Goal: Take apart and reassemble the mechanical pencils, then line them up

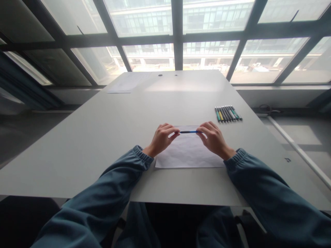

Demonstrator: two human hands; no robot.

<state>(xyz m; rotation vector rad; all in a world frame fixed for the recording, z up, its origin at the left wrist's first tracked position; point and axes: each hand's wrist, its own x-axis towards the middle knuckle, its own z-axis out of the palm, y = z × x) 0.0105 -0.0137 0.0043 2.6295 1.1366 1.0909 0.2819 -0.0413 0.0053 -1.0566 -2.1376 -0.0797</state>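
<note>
A blue and dark pen (pixel 188 132) lies level between my two hands, over the upper part of a white paper sheet (pixel 190 153). My left hand (pixel 162 138) pinches its dark left end between thumb and fingers. At the blue right end, my right hand (pixel 213 138) is closed in the same kind of pinch. Beyond my right hand, a row of several pens (pixel 228 114) rests side by side, in black, green, yellow and grey.
The white table (pixel 103 137) reaches to the windows. More paper (pixel 124 85) lies at its far left, and two small round dark spots (pixel 160 75) show near the far edge. A small dark mark (pixel 287 160) is on the right side. Beneath the near edge are dark chairs.
</note>
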